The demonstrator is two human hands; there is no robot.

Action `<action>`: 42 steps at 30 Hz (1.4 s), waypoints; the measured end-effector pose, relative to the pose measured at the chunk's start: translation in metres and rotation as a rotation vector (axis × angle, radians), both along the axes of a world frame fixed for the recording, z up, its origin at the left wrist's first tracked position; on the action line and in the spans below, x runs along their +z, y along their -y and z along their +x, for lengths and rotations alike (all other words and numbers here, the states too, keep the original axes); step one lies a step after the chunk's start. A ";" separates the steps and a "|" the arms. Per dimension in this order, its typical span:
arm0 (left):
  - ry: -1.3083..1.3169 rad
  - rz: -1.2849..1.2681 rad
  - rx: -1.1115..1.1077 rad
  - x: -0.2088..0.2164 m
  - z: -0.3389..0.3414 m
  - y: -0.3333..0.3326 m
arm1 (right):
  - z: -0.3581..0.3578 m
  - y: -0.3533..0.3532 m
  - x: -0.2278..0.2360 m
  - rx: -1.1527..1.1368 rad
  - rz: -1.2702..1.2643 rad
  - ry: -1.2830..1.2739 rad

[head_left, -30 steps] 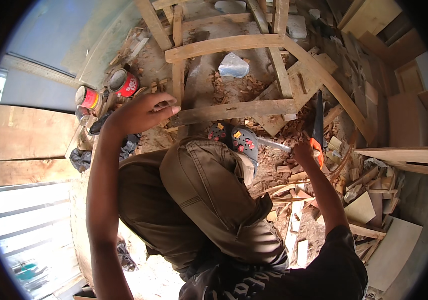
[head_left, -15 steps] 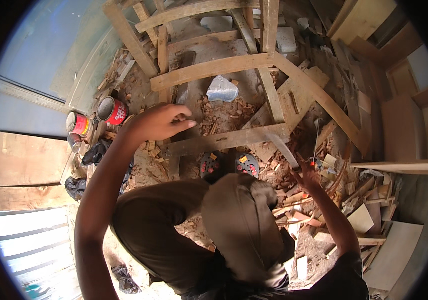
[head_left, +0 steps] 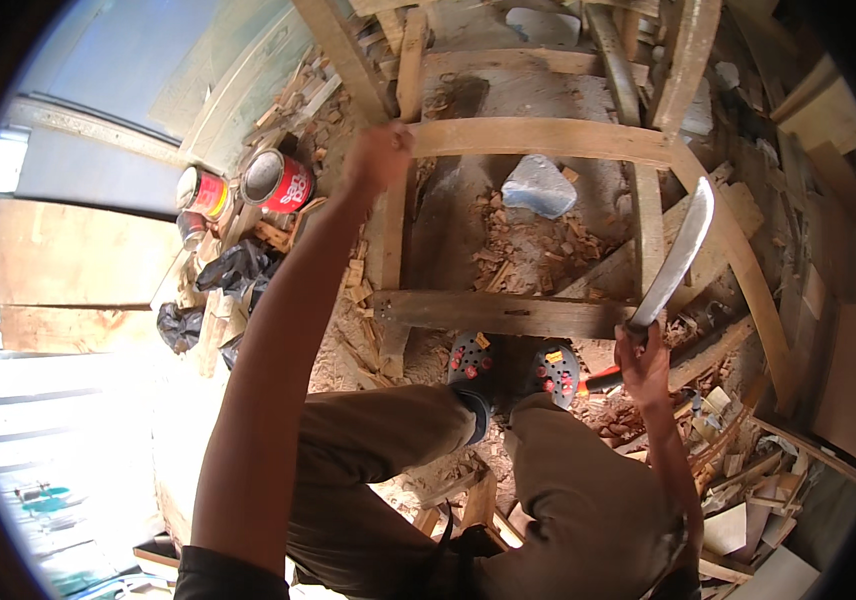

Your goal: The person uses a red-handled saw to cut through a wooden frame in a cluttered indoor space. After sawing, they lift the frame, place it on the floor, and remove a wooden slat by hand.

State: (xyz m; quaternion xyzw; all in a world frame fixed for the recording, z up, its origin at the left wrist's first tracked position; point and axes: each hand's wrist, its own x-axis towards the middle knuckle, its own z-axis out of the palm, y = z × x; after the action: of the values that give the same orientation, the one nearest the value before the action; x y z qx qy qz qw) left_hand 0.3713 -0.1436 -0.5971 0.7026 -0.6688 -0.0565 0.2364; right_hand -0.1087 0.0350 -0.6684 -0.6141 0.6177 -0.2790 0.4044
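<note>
Workshop floor, wooden frame [head_left: 548, 140] underfoot, machete [head_left: 676, 258] raised.

My left hand [head_left: 376, 158] has its fingers clamped on the frame's curved top rail; my right hand [head_left: 645, 362] is shut round the machete grip, blade tilted up over the lower rail. Dirt floor [head_left: 468, 230] littered with wood chips [head_left: 528, 240]; two paint tins [head_left: 248, 185] at left, offcuts [head_left: 748, 500] at right.

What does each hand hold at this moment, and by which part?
The right hand holds a machete by its handle, blade pointing up. The left hand grips the wooden frame at the left end of its curved top rail.
</note>
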 end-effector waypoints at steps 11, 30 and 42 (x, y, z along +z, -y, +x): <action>-0.188 0.203 0.455 -0.048 0.109 0.004 | 0.041 0.078 0.075 -0.058 -0.139 -0.141; -0.558 0.181 0.754 -0.071 0.041 0.070 | 0.249 0.038 0.023 -0.415 1.040 1.040; -0.448 0.231 0.791 -0.071 0.038 0.076 | 0.381 0.051 -0.040 -0.167 1.072 1.307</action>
State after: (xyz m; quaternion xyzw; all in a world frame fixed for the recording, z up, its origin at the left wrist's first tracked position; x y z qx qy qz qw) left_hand 0.4096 -0.2200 -0.6684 0.8957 -0.2715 -0.1864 0.2988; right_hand 0.2727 -0.0157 -0.7083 -0.0072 0.3520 -0.2761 0.8943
